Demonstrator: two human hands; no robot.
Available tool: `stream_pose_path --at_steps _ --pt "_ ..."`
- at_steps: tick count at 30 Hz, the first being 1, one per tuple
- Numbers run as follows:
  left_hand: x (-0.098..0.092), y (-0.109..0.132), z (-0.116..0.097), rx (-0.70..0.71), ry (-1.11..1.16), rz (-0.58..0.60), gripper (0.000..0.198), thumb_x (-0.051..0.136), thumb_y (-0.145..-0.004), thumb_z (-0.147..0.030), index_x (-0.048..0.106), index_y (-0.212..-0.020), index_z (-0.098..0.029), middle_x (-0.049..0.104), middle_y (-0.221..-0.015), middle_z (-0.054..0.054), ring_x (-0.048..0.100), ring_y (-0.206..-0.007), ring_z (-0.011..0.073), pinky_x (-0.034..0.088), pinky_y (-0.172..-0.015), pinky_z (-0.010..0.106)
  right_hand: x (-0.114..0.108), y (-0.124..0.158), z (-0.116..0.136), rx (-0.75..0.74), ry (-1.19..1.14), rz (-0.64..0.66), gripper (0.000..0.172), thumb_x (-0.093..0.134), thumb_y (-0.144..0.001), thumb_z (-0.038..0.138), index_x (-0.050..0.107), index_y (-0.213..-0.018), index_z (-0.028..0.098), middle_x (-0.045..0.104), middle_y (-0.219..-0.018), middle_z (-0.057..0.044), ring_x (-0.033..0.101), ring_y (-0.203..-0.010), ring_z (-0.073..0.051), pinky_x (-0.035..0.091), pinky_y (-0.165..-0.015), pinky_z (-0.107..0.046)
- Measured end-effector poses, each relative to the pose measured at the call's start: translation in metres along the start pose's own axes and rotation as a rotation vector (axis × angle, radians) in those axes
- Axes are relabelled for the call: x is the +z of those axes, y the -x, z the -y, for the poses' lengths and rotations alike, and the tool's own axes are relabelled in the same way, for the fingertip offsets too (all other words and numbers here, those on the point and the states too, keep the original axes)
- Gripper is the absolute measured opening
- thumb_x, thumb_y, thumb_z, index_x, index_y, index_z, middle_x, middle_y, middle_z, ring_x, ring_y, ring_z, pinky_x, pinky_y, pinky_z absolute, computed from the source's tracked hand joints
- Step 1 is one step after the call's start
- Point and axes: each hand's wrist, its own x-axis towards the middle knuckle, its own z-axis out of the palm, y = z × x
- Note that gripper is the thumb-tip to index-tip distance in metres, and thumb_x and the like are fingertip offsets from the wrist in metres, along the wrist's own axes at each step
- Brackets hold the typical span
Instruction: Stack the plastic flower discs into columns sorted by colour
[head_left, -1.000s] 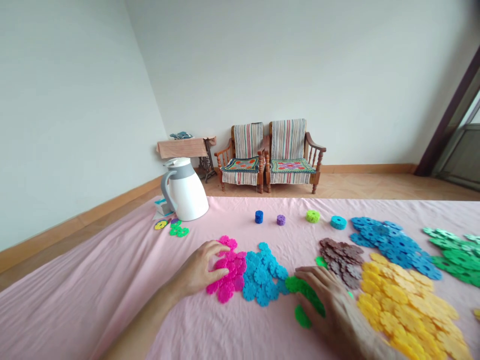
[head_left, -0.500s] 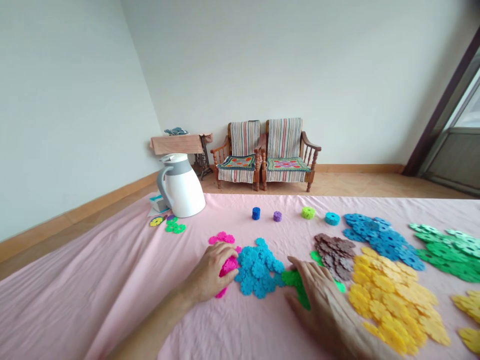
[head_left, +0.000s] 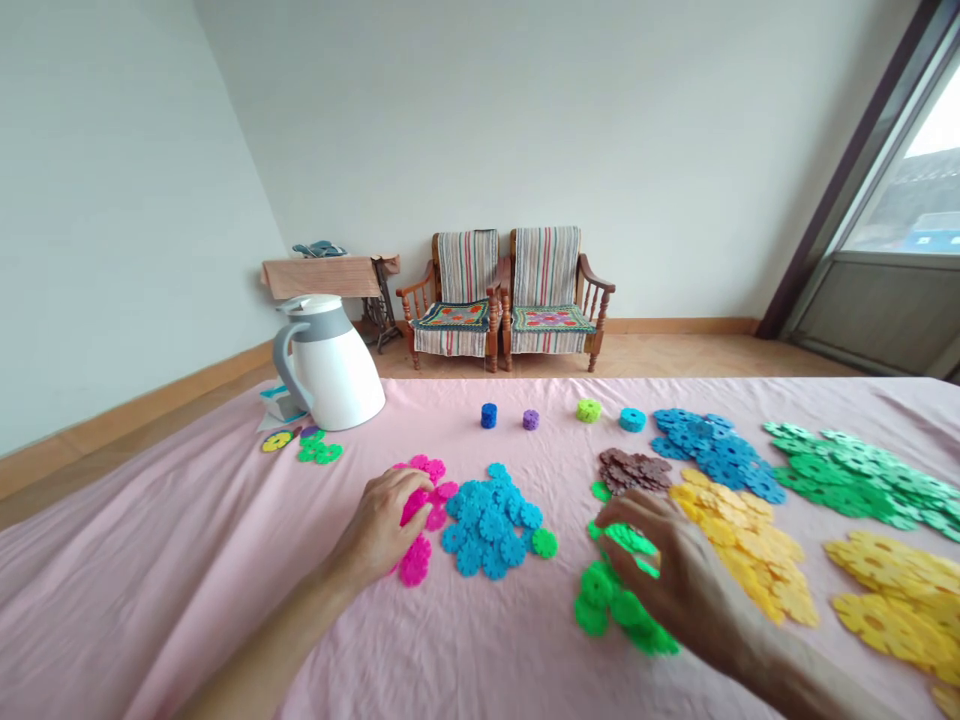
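Note:
My left hand (head_left: 382, 525) rests with curled fingers on a pile of pink snowflake discs (head_left: 421, 500) on the pink cloth (head_left: 187, 560). My right hand (head_left: 679, 580) lies over a heap of bright green discs (head_left: 611, 600), fingers bent around several of them. Between the two hands sits a pile of light blue discs (head_left: 491, 520) with one loose green disc (head_left: 544, 543) at its right edge.
Piles of brown (head_left: 634, 468), blue (head_left: 709, 445), yellow (head_left: 739, 530), dark green (head_left: 855, 475) and more yellow discs (head_left: 900, 590) spread to the right. Small stacks (head_left: 489, 415) stand farther back. A white jug (head_left: 330, 362) stands at the back left. Two armchairs (head_left: 502, 300) are against the wall.
The view has swung to the right. My right hand has dragged the bright green discs toward me, away from the light blue pile. My left hand stays on the pink discs.

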Motion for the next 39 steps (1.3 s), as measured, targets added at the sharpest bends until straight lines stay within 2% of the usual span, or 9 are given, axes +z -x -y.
stream_pose_path --at_steps 3,5,9,15,21,23,26,31,39 --pt "0.0 -0.001 0.001 0.001 0.001 0.01 0.015 0.053 -0.082 -0.015 0.064 -0.091 -0.02 0.067 -0.101 0.007 0.06 -0.099 0.0225 0.046 -0.09 0.039 -0.016 -0.015 -0.008 0.079 -0.048 -0.158 0.017 0.047 -0.089 0.031 0.063 -0.086 0.024 0.066 -0.092 -0.005 0.061 -0.09 -0.022 0.046 -0.078 -0.036" --pt "0.0 -0.001 0.002 -0.005 -0.002 0.027 0.014 0.053 -0.082 -0.015 0.064 -0.089 -0.019 0.068 -0.099 0.007 0.061 -0.097 0.0225 0.046 -0.089 0.039 -0.019 -0.022 -0.01 0.089 -0.044 -0.18 0.019 0.045 -0.089 0.03 0.063 -0.086 0.023 0.067 -0.091 -0.005 0.062 -0.087 -0.022 0.046 -0.077 -0.035" --pt "0.0 -0.002 0.003 -0.014 -0.003 0.026 0.016 0.052 -0.081 -0.016 0.065 -0.088 -0.02 0.068 -0.096 0.006 0.061 -0.095 0.0223 0.047 -0.089 0.038 -0.001 -0.023 -0.01 0.056 -0.041 -0.092 0.017 0.048 -0.086 0.023 0.065 -0.087 0.021 0.067 -0.086 -0.005 0.064 -0.079 -0.02 0.048 -0.071 -0.033" --pt "0.001 -0.001 0.005 -0.023 -0.001 0.007 0.015 0.052 -0.081 -0.018 0.065 -0.088 -0.02 0.068 -0.095 0.006 0.062 -0.094 0.0219 0.048 -0.086 0.036 0.033 -0.015 0.009 -0.099 -0.033 0.085 0.029 0.042 -0.086 0.01 0.067 -0.097 0.021 0.068 -0.096 -0.006 0.06 -0.091 -0.02 0.045 -0.084 -0.036" --pt "0.003 0.0 0.011 -0.012 -0.032 -0.005 0.016 0.052 -0.08 -0.019 0.065 -0.088 -0.022 0.069 -0.096 0.005 0.062 -0.096 0.0229 0.048 -0.087 0.037 0.033 -0.009 0.019 -0.115 0.024 0.129 0.036 0.042 -0.076 0.001 0.068 -0.087 0.023 0.067 -0.088 -0.004 0.06 -0.086 -0.018 0.044 -0.081 -0.035" --pt "0.004 0.0 0.012 -0.01 -0.038 -0.006 0.015 0.052 -0.081 -0.019 0.065 -0.088 -0.022 0.069 -0.097 0.005 0.062 -0.097 0.023 0.048 -0.087 0.037 0.027 -0.008 0.01 -0.095 0.046 0.115 0.034 0.041 -0.077 0.002 0.067 -0.083 0.023 0.066 -0.082 -0.002 0.06 -0.079 -0.016 0.045 -0.077 -0.032" --pt "0.004 -0.001 0.013 -0.012 -0.035 -0.016 0.014 0.053 -0.08 -0.021 0.066 -0.086 -0.022 0.069 -0.096 0.005 0.062 -0.097 0.0235 0.049 -0.087 0.038 0.015 -0.008 -0.015 -0.027 0.124 0.044 0.033 0.037 -0.081 0.006 0.067 -0.083 0.02 0.065 -0.08 -0.006 0.06 -0.079 -0.02 0.046 -0.071 -0.033" --pt "0.003 -0.001 0.012 -0.017 -0.025 -0.02 0.014 0.052 -0.08 -0.021 0.065 -0.086 -0.022 0.069 -0.095 0.005 0.062 -0.096 0.0234 0.049 -0.086 0.037 -0.002 -0.006 -0.053 0.058 0.247 -0.013 0.023 0.046 -0.083 0.018 0.066 -0.094 0.017 0.064 -0.095 -0.013 0.06 -0.086 -0.027 0.047 -0.075 -0.042" --pt "0.004 -0.001 0.012 -0.004 -0.037 -0.032 0.014 0.053 -0.079 -0.023 0.065 -0.085 -0.023 0.07 -0.094 0.004 0.063 -0.095 0.0233 0.05 -0.085 0.036 -0.001 -0.017 -0.076 0.078 0.303 -0.019 0.024 0.051 -0.08 0.014 0.064 -0.1 0.019 0.063 -0.101 -0.01 0.06 -0.093 -0.024 0.047 -0.079 -0.038"
